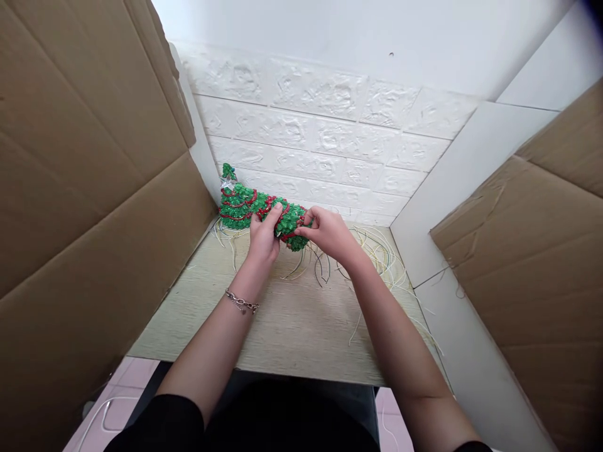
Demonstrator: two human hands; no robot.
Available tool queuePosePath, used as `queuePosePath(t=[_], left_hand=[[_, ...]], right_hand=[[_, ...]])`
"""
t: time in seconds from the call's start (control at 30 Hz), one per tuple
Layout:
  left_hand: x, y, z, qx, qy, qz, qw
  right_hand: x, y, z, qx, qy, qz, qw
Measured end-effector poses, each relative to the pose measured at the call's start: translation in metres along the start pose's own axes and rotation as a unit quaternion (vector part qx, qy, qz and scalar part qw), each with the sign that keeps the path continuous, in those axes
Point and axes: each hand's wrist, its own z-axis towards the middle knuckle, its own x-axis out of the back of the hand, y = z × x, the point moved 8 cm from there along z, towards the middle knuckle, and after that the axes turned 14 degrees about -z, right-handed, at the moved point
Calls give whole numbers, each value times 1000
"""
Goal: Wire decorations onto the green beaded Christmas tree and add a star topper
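Green tree [286, 219] slanting, tip pointing far left, left hand [266, 235] wrapped round it, right hand [326, 232] pinching its right end

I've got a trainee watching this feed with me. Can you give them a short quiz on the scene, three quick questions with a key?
1. Multiple choice: the left hand holds a green decoration with red strands. Where are the fingers of the right hand?
A. At its end nearer the left cardboard
B. At its end nearer the right cardboard
C. Away from it, flat on the table
2. True or false: the chain bracelet is on the right arm.
3. Fill in: the white wall behind the decoration has a raised ____ pattern.

Key: 1 B; 2 False, it is on the left; 3 brick.
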Motion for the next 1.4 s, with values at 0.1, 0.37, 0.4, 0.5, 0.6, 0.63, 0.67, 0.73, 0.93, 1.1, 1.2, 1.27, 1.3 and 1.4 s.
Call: queuePosePath(t=[0.1,0.37,0.4,0.5,0.6,0.63,0.67,0.73,0.93,1.1,1.2,1.27,1.3,1.4], left_hand=[[-1,1,-1,2,-1,-4,1000],[-5,-7,1,121,-49,-34,991],[-6,-9,0,142,-54,-35,988],[-9,-13,-7,188,-73,-26,979],[-16,-17,-15,216,-116,-10,969],[-18,-17,-16,208,-130,-8,969],[-19,-15,-17,191,-141,-7,971],[-20,-10,-16,149,-157,3,976],[-21,-10,-15,176,-193,48,964],[-23,-11,-16,190,-193,30,962],[-17,-15,-17,190,-161,32,968],[-13,-18,-17,194,-139,30,971],[-12,-19,-17,197,-131,31,971],[-11,-16,-15,199,-121,40,972]], right_hand=[[3,3,0,-4,-2,-7,1000],[37,31,-7,-37,-27,-58,997],[35,36,-10,-49,-65,-68,994],[34,39,-16,-54,-124,-71,988],[35,32,-19,-37,-126,-90,987],[36,29,-20,-34,-124,-101,987],[36,27,-21,-32,-123,-113,985],[37,23,-24,-28,-123,-133,983],[41,20,-32,-29,-125,-175,976],[47,22,-33,-44,-93,-195,975],[43,15,-33,-30,-98,-188,977],[37,7,-34,-13,-114,-181,977],[33,3,-34,-4,-120,-179,977],[28,-8,-36,4,-117,-180,977]])
